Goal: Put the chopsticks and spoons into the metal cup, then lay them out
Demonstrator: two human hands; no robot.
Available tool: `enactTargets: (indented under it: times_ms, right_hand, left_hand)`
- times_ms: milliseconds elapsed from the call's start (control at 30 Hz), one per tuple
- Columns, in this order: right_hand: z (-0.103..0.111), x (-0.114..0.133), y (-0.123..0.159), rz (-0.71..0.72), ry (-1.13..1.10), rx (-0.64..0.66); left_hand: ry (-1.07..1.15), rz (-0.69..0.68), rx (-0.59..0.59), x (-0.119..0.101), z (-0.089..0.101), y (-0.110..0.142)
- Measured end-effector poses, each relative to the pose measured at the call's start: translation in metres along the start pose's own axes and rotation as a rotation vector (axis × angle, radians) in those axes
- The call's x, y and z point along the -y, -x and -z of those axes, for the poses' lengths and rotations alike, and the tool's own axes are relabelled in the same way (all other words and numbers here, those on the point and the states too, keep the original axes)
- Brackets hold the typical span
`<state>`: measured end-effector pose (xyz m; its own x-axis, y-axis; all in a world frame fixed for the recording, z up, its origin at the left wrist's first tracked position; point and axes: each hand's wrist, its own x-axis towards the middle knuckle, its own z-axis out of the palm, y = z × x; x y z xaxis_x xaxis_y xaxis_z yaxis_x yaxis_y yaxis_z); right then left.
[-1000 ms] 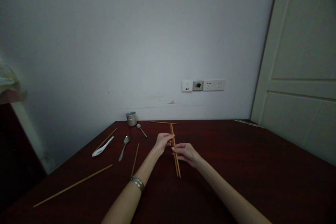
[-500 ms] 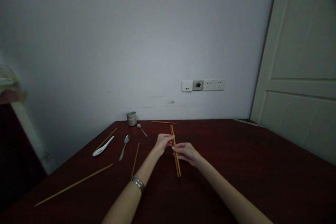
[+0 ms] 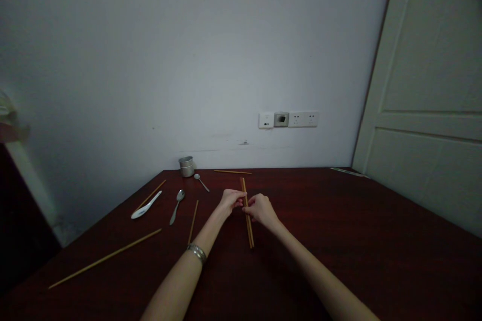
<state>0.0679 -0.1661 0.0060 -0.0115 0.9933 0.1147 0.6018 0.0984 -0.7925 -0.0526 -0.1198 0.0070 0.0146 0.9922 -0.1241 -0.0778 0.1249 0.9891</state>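
Observation:
Two wooden chopsticks [image 3: 248,230] lie side by side as a pair on the dark red table [image 3: 339,241], pointing away from me. My left hand [image 3: 230,199] pinches the pair from the left near its far half. My right hand [image 3: 259,208] is closed on the same pair from the right, close beside the left hand. A silver bracelet [image 3: 197,253] is on my left wrist.
Loose chopsticks lie at the left [image 3: 105,258], left of centre [image 3: 193,214], far left [image 3: 151,194] and by the wall [image 3: 232,171]. A white ceramic spoon [image 3: 146,205], two metal spoons [image 3: 176,205] [image 3: 201,182] and a small metal cup [image 3: 187,166] are at the back left. A door [image 3: 433,110] stands to the right.
My right hand has slid up the chopstick pair towards my left hand and closed on it. The view has shifted slightly.

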Motion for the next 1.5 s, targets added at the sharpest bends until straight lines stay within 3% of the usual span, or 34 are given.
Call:
enactTargets:
  times_ms: [133, 300, 467, 600, 1133, 1500]
  right_hand:
    - [-0.004, 0.002, 0.000, -0.045, 0.132, 0.039]
    - [-0.007, 0.007, 0.003, -0.094, 0.214, 0.072]
    - [-0.009, 0.010, 0.004, -0.075, 0.372, 0.072]
    - [-0.009, 0.009, 0.004, -0.043, 0.397, 0.081]
    - [0.001, 0.007, 0.005, -0.017, 0.261, 0.154]
    - [0.025, 0.021, -0.001, 0.055, 0.191, 0.202]
  left_hand:
    - [-0.108, 0.020, 0.017, 0.007, 0.002, 0.000]
    - [-0.452, -0.046, 0.058, 0.013, 0.005, 0.001]
    - [-0.854, -0.165, -0.018, 0.014, 0.008, -0.002]
    - [-1.035, -0.240, -0.052, 0.013, 0.009, -0.004]
    - [-1.064, -0.243, -0.050, 0.013, 0.005, 0.003]
    - [-1.025, -0.375, -0.094, -0.026, 0.003, 0.015]
